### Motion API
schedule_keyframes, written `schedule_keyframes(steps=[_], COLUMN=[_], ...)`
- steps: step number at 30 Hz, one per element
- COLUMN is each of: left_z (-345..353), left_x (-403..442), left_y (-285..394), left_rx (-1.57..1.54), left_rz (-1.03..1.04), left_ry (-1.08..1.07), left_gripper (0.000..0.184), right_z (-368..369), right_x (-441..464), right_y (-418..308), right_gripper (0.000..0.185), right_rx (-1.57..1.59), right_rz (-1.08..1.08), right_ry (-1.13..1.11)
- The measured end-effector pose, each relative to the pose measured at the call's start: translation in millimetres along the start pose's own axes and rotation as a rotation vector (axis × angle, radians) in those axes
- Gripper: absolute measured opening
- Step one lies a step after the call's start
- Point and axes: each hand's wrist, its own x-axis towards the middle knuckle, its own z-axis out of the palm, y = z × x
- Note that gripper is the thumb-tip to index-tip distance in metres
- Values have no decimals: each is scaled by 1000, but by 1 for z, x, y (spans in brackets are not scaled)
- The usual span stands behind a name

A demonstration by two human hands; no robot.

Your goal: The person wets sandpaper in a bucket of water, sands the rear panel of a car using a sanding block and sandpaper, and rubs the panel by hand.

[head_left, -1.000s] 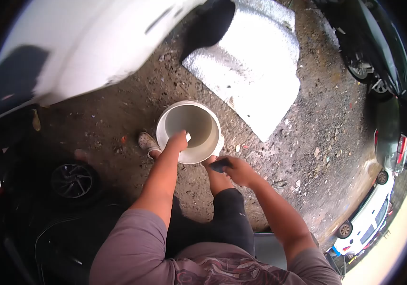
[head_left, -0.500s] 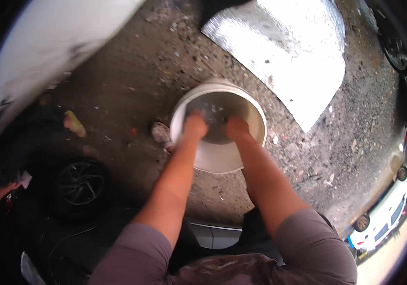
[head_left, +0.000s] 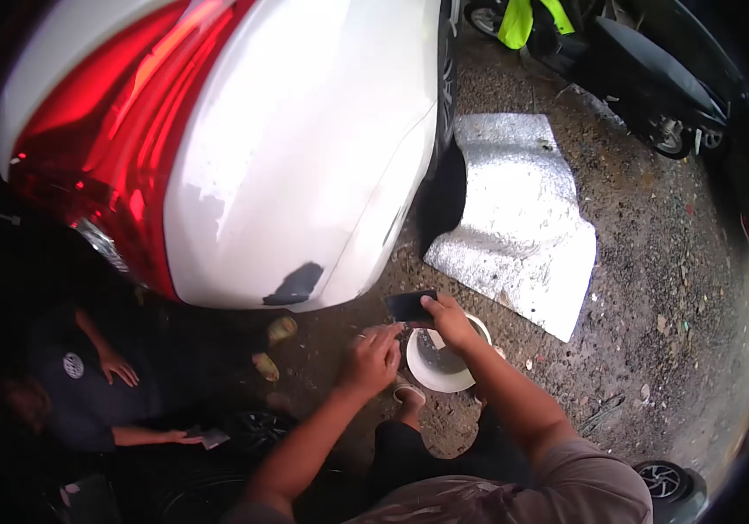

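My right hand (head_left: 451, 321) grips a flat dark sheet (head_left: 411, 306) by its right end, with the thumb on top, above the far left rim of a white bucket (head_left: 470, 377). My left hand (head_left: 372, 358) is just left of the bucket, its fingertips near the lower edge of the sheet; its fingers are bent together, and anything in them is too small to name. Beyond my hands is a white car's rear corner (head_left: 304, 175) with a dark patch (head_left: 296, 284) low on its bumper.
A silvery sheet (head_left: 523, 201) lies on the gravel right of the car. At the left a co-worker (head_left: 95, 393) in dark clothes holds a small flat piece. A parked scooter (head_left: 654, 70) stands at the upper right. A wheel (head_left: 662, 479) shows at the lower right.
Both hands have come up out of the bucket, and the dark sheet now shows in my right hand. The view has lifted towards the car, showing its red light and the co-worker.
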Motion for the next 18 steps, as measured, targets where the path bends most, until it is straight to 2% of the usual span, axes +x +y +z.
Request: schedule_keyframes(steps=[1,2,4,5,6,8,10,11,14,16,17,18], left_z=[-43,-87,-146,-168,-179,-190,-177,-173,-116,-71,-53,-36], left_x=[23,49,105,133,161,209,275,303,360,367,360,348], left_y=[14,28,37,36,33,69,62,69,56,29,16,5], left_rx=[175,389,841,901,1088,1421,1631,1505,1686,1721,1727,1680], left_rz=[133,222,322,257,292,288,203,92,73,164,163,187], left_ry=[77,22,9,-63,-73,-200,-203,-227,-313,-274,-299,-431], left_gripper=[33,41,55,69,76,85,93,96,96,94,94,93], right_z=[28,48,66,71,74,76,73,69,31,-3,-27,-48], right_x=[-12,-21,-27,-29,-33,-39,-51,-61,-79,-84,-92,-94], right_y=[-30,-54,-79,-88,-94,-97,-100,-103,-87,-60,-51,-35], right_gripper=[39,40,41,42,42,45,46,47,44,44,43,43], right_rx=[-82,-166,-204,-258,-246,-472,-439,-420,-428,-374,-403,-356], right_rz=[-125,-245,-324,-383,-391,-470,-453,-436,-404,-453,-290,-276], right_ry=[-1,6,31,42,53,98,75,39,56,99,128,152])
